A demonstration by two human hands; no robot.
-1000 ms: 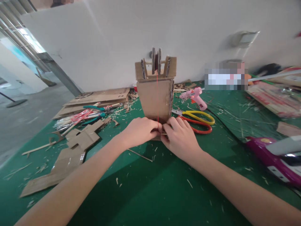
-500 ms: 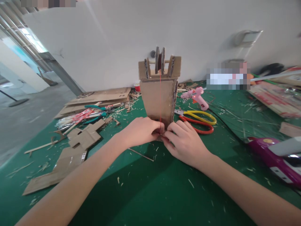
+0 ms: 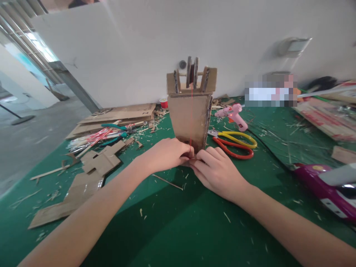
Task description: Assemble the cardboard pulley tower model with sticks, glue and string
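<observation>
Locate the cardboard tower (image 3: 180,115), upright on the green worktop (image 3: 167,222); note the red thread (image 3: 191,107) running straight down its front from the twin-disc wheel (image 3: 196,72) on top; see the thread pinched between thumb and forefinger of the left hand (image 3: 170,154), low before the tower; observe the right hand (image 3: 217,168) curled in just beside, fingertips near the thread — cannot tell whether gripping, contact hidden; find scissors (image 3: 235,133) right of the tower, pink glue gun (image 3: 233,114) behind, cardboard offcuts (image 3: 104,162) to the left.
</observation>
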